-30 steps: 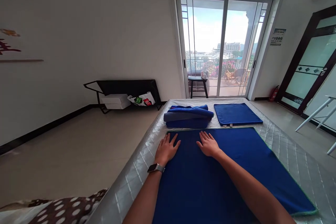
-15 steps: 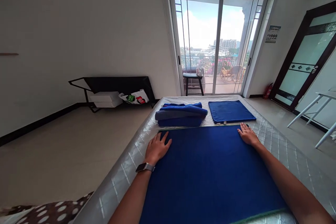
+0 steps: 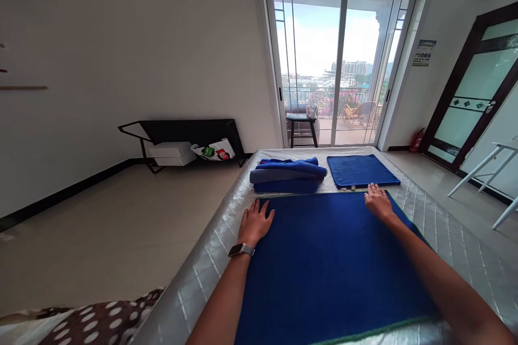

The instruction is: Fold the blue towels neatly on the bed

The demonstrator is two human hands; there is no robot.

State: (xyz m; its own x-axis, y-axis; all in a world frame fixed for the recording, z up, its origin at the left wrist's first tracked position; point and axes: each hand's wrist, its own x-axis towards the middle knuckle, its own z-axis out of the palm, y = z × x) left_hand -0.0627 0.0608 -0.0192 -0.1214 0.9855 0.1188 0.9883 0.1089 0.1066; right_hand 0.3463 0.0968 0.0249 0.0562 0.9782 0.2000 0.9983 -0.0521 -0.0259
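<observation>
A blue cloth (image 3: 324, 264) with green edging lies spread flat on the silver quilted mattress (image 3: 202, 267). My left hand (image 3: 256, 222), with a watch on its wrist, rests open on the cloth's far left corner, fingers spread. Near the far right corner, my right hand (image 3: 379, 201) lies palm down with its fingers stretched out over the far edge. Just beyond the left hand sits a pile of folded blue cloths (image 3: 287, 175). To its right is a flat folded blue cloth (image 3: 362, 170) with small tags on its near edge.
A black metal frame (image 3: 190, 132) leans by the left wall, with white boxes (image 3: 170, 153) and a printed bag (image 3: 216, 150) at it. Polka-dot fabric (image 3: 97, 321) lies at lower left. A dark stool (image 3: 301, 121) stands by the sliding door; a white-legged table (image 3: 481, 164) is at right.
My right hand has shifted slightly left, in from the cloth's right edge, which now shows beside the forearm. My left hand stays on its corner. The whole view has turned slightly left.
</observation>
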